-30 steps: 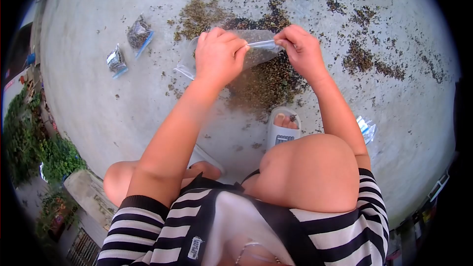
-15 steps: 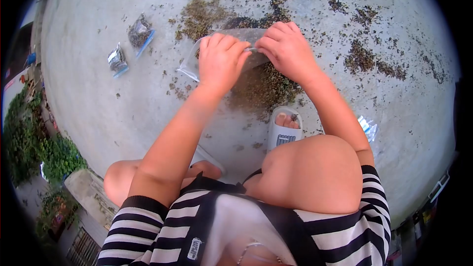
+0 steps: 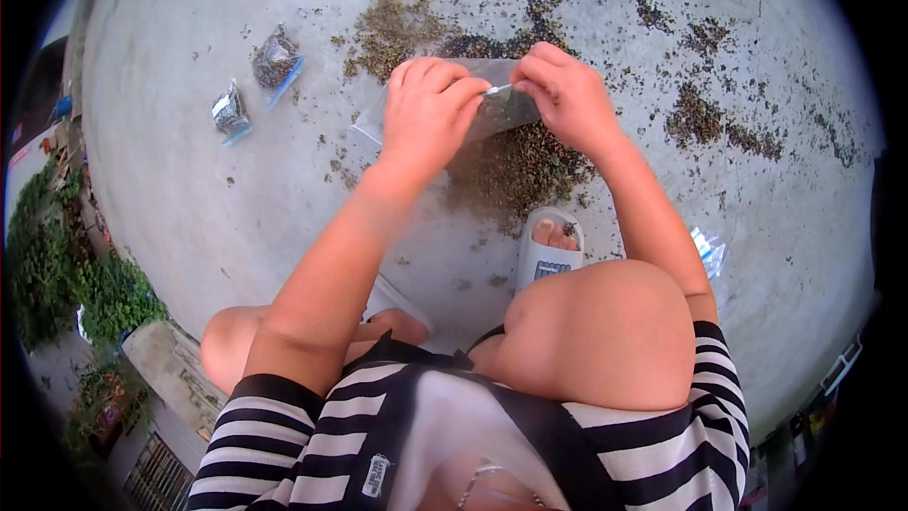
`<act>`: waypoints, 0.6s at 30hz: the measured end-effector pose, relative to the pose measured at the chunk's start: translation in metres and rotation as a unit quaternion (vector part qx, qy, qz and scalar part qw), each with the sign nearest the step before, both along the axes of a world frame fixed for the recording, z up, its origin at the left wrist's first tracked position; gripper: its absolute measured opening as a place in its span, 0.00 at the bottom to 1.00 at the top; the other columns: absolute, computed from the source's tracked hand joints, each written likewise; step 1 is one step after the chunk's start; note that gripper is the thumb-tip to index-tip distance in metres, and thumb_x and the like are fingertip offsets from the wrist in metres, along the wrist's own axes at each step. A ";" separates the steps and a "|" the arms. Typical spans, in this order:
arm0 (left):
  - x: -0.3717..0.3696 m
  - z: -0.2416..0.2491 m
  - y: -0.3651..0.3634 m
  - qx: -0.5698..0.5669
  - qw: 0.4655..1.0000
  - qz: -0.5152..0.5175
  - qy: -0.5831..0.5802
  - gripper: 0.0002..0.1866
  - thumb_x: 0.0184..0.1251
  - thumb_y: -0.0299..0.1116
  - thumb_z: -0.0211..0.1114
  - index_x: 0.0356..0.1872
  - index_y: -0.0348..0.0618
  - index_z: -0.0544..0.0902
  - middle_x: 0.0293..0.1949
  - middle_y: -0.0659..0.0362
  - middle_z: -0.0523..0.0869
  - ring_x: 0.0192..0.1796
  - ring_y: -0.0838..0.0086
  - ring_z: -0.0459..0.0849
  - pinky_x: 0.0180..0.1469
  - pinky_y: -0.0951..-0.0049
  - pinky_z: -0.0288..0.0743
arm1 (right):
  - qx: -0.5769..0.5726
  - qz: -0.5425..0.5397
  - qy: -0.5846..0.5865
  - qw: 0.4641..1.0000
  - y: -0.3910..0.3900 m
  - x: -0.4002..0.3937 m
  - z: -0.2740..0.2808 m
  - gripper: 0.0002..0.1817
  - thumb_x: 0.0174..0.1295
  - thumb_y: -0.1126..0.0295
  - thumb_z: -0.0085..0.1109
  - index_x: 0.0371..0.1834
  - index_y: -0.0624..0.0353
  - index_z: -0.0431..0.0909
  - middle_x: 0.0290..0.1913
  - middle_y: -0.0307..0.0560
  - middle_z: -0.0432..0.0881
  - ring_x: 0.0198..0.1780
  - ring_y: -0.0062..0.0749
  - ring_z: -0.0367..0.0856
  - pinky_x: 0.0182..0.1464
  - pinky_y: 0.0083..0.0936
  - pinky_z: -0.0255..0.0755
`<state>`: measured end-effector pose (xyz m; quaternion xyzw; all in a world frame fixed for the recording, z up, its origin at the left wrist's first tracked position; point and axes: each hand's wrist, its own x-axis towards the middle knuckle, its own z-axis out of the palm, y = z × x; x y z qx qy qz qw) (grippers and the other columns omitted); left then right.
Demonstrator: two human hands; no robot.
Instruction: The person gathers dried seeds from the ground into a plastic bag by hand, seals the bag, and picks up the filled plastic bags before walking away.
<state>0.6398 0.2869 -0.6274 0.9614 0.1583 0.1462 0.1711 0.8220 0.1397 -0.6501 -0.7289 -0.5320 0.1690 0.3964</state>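
A clear plastic zip bag (image 3: pixel 506 104) is held between both hands above a pile of dark dried bits (image 3: pixel 515 170) on the concrete floor. My left hand (image 3: pixel 430 114) pinches the bag's top edge from the left, fingers curled over it. My right hand (image 3: pixel 567 95) pinches the same edge just to the right, fingertips nearly touching the left ones. The bag holds some of the dark material; most of its left part is hidden behind my left hand.
Two small filled bags (image 3: pixel 276 61) (image 3: pixel 230 112) lie on the floor at the left. More dried bits (image 3: pixel 700 118) are scattered to the right and behind. A crumpled clear bag (image 3: pixel 707 248) lies by my right arm. My sandalled foot (image 3: pixel 549 246) stands below the pile.
My right hand slid left along the bag's top edge toward my left hand, then eased slightly back right. The bag stayed above the pile.
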 end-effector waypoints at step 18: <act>0.019 -0.028 0.007 -0.023 0.986 0.068 0.148 0.17 0.61 0.37 0.80 0.49 0.52 0.85 0.45 0.60 0.86 0.55 0.59 0.84 0.58 0.57 0.76 | 0.001 -0.009 0.031 0.999 -0.003 0.007 -0.009 0.03 0.65 0.75 0.67 0.39 0.54 0.83 0.38 0.44 0.82 0.46 0.48 0.84 0.48 0.41 0.80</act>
